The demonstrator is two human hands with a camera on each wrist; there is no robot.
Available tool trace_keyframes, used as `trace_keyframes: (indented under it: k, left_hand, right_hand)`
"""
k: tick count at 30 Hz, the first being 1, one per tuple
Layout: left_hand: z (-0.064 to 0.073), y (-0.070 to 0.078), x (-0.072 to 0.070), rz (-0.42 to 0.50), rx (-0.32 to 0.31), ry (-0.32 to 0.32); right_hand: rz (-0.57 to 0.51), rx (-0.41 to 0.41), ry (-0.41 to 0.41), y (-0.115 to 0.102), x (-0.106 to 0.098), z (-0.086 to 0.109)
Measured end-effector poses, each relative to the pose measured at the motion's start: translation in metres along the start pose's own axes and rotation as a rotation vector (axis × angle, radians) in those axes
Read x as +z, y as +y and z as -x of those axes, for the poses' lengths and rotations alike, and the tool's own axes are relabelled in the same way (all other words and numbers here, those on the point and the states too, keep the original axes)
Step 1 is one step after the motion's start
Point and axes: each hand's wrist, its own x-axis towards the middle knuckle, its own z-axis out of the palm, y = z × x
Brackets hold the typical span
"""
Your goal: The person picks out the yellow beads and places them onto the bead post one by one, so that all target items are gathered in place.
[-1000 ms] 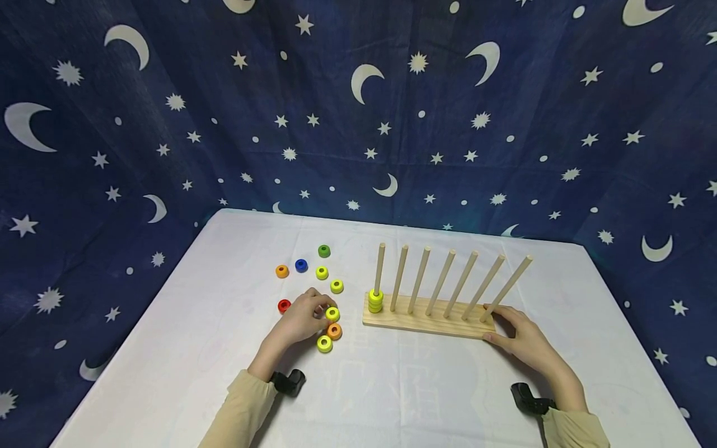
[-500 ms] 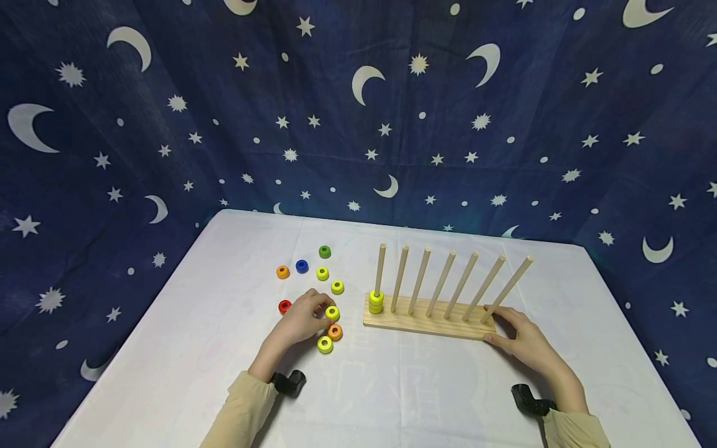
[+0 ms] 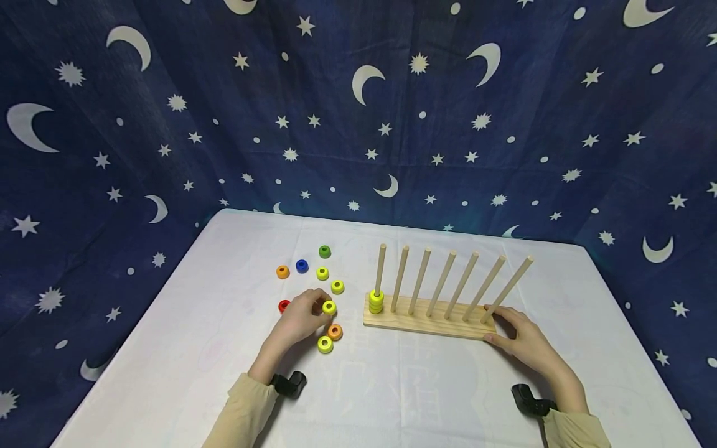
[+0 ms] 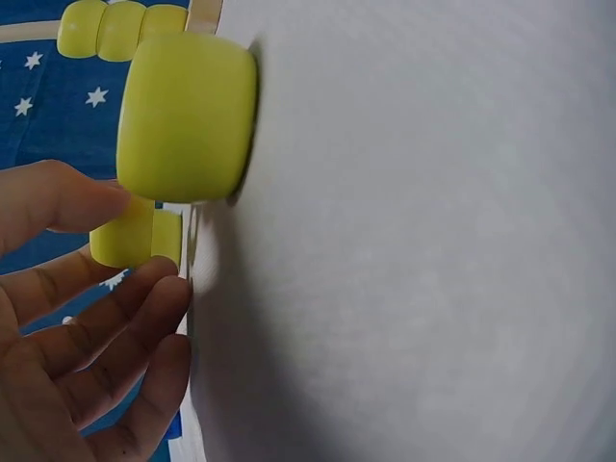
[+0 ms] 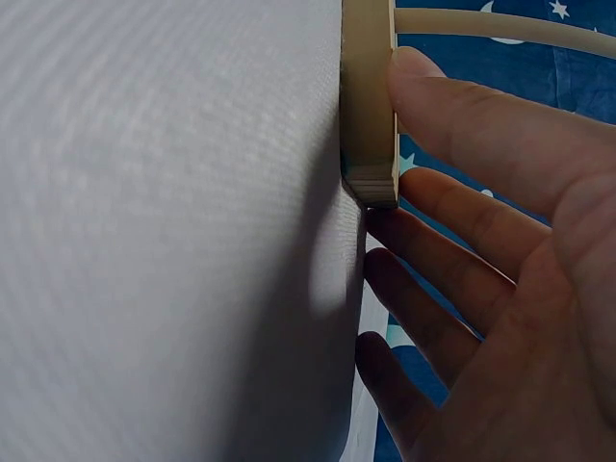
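My left hand [image 3: 302,316] pinches a yellow ring [image 3: 329,307] between thumb and fingers. In the left wrist view, that yellow ring [image 4: 120,236] is partly behind the thumb, with a nearer yellow ring [image 4: 188,115] standing on the cloth. An orange ring [image 3: 335,332] and a yellow ring [image 3: 325,345] lie just in front of the hand. My right hand [image 3: 523,339] holds the right end of a wooden peg rack [image 3: 431,322], its thumb on the front edge of the base [image 5: 371,106]. Several yellow rings [image 3: 376,302] are stacked on the leftmost peg.
Beyond the left hand lie a red ring [image 3: 284,305], an orange ring [image 3: 282,272], a blue ring [image 3: 302,266], a green ring [image 3: 325,251] and two yellow rings [image 3: 337,287]. A white cloth [image 3: 426,386] covers the table. A dark blue star-patterned curtain [image 3: 336,93] hangs behind.
The pinched yellow ring has shifted slightly left and away from the orange ring, together with my left hand's fingers. My right hand and the rack have stayed in place.
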Motion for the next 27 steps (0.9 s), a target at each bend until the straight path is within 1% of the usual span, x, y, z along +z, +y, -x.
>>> trace_keyframes:
  k: [3, 6, 15, 23, 27]
  left_hand:
    - [0.001, 0.001, 0.000, 0.003, -0.021, 0.007]
    - [0.001, 0.004, 0.000, 0.007, -0.027, 0.022]
    - [0.002, 0.010, -0.001, 0.015, -0.017, 0.058]
    - [0.001, 0.018, -0.006, 0.035, -0.035, 0.068]
    - [0.002, 0.019, -0.008, 0.043, -0.025, 0.089]
  right_hand:
    - [-0.001, -0.005, 0.004, 0.001, 0.000, 0.000]
    - [-0.001, -0.008, 0.007, 0.001, 0.000, 0.000]
    - [0.000, 0.004, 0.000, -0.001, 0.000, 0.001]
    - [0.003, 0.012, 0.000, -0.003, 0.000, 0.002]
    - [0.004, 0.007, 0.001, -0.003, 0.000, 0.001]
